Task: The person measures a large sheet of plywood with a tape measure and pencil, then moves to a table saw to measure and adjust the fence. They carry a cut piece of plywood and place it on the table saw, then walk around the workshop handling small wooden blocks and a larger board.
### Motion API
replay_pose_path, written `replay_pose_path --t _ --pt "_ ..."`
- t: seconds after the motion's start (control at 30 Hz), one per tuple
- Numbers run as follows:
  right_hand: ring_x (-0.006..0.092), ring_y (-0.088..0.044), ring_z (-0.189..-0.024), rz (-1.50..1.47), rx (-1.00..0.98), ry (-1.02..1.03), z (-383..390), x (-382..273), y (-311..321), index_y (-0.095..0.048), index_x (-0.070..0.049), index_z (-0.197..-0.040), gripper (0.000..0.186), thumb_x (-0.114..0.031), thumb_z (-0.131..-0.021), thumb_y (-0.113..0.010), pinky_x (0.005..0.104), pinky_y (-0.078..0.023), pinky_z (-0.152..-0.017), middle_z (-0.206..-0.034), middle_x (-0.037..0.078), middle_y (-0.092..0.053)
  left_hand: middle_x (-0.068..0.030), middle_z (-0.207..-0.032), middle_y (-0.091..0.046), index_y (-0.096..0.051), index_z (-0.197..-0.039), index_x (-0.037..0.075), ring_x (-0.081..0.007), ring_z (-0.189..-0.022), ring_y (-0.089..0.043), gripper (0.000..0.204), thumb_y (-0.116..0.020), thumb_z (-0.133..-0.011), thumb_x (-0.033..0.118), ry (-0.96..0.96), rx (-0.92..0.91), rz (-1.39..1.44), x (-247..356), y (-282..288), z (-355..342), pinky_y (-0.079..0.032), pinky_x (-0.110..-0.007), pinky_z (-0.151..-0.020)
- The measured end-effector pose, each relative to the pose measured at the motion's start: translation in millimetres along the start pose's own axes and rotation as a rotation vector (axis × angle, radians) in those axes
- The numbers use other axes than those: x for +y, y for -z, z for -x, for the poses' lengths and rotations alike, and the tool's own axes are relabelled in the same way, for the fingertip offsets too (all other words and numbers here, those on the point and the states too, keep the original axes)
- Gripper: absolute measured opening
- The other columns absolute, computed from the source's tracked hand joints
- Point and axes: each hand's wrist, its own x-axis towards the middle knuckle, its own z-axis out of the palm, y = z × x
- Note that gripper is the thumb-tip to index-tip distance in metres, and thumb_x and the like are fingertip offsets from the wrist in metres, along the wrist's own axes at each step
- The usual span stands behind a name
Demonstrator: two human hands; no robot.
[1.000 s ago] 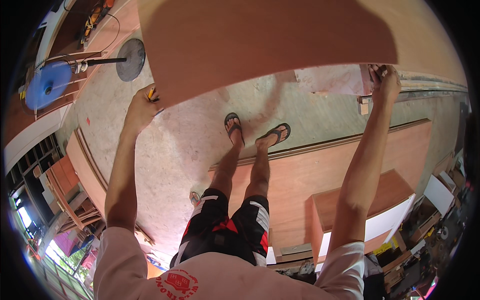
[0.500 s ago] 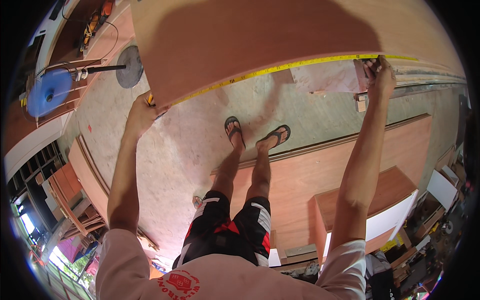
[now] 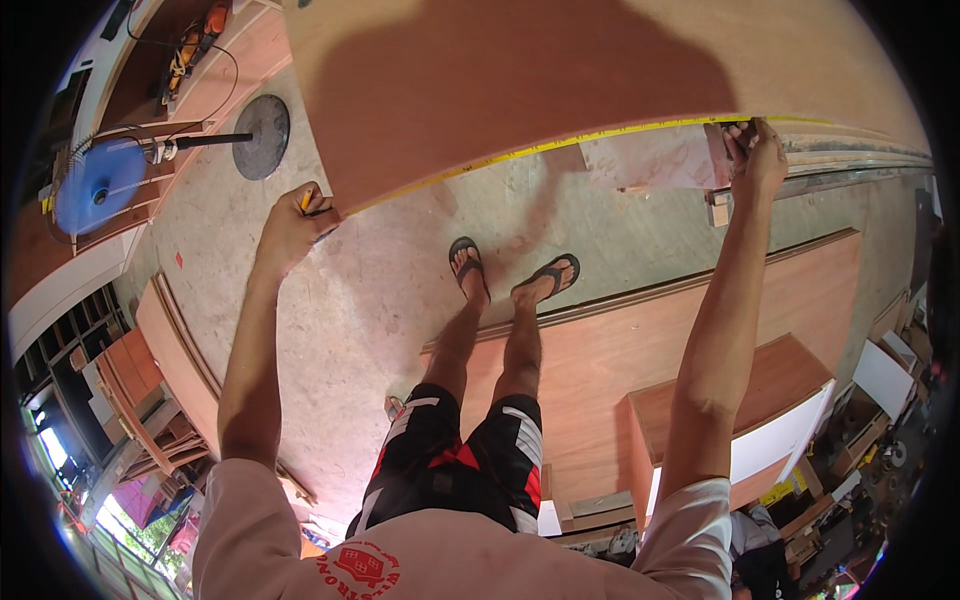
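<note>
A yellow tape measure (image 3: 530, 149) stretches along the near edge of a large brown plywood sheet (image 3: 480, 90). My left hand (image 3: 295, 230) is closed at the tape's left end, just off the sheet's near left corner. A short yellow pencil-like stick (image 3: 306, 200) shows between its fingers, and something dark is partly hidden under them. My right hand (image 3: 757, 160) is closed on the tape at the sheet's near edge, thumb on top and fingers curled below. Beyond that hand the tape runs on to the right along the sheet.
A blue fan (image 3: 100, 188) with a round dark base (image 3: 261, 137) stands at the left. Behind my sandaled feet, a plywood panel (image 3: 590, 370) lies with a wooden box (image 3: 735, 400) on it. Timber strips (image 3: 840, 172) lie under the sheet's right side; boards (image 3: 178, 335) lean at left.
The sheet's left corner has shifted a little right, and a gap now shows between it and my left hand. My right hand stays on the tape, almost unmoved.
</note>
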Motion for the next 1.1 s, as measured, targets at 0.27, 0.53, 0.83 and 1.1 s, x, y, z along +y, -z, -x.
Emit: replay_pose_path --t 0.27,0.53,0.83,1.1 --pt "0.0213 -0.069 -0.072 0.011 0.006 -0.001 2 -1 -1 -0.063 0.006 -0.105 0.023 -0.017 -0.1 -0.062 0.0329 -0.064 -0.067 -0.086 0.012 -0.067 0.0018 -0.068 -0.045 -0.026 -0.074 0.012 -0.0065 -0.067 -0.04 0.048 -0.069 -0.086 -0.006 0.015 -0.016 0.023 3 0 3 -0.032 -0.025 -0.057" --pt "0.0187 -0.067 -0.069 -0.02 -0.013 -0.018 1 -4 1 -0.062 0.003 -0.096 0.02 -0.016 -0.101 -0.061 0.0317 -0.063 -0.066 -0.08 0.011 -0.066 -0.0056 -0.076 -0.063 -0.029 -0.074 0.01 -0.007 -0.075 -0.053 0.045 -0.071 -0.087 -0.001 0.054 0.003 -0.084 15 0 9 -0.042 -0.025 -0.06" --pt "0.0179 -0.061 -0.064 -0.11 -0.084 -0.028 14 -15 -10 -0.06 0.001 -0.09 0.02 -0.015 -0.102 -0.057 0.0331 -0.056 -0.062 -0.077 0.009 -0.064 -0.0021 -0.071 -0.065 -0.041 -0.072 0.01 -0.0043 -0.066 -0.051 0.037 -0.073 -0.089 0.002 -0.08 0.022 0.006 -33 2 1 -0.04 -0.025 -0.056" --pt "0.0194 -0.062 -0.087 -0.152 0.028 -0.128 57 1 7 -0.059 -0.005 -0.116 0.023 -0.025 -0.104 -0.061 0.0304 -0.053 -0.072 -0.1 0.007 -0.064 -0.0104 -0.083 -0.074 -0.07 -0.094 0.011 -0.0289 -0.079 -0.072 0.028 -0.079 -0.081 0.034 -0.05 0.119 -0.269 -83 1 79 -0.056 -0.043 -0.072"
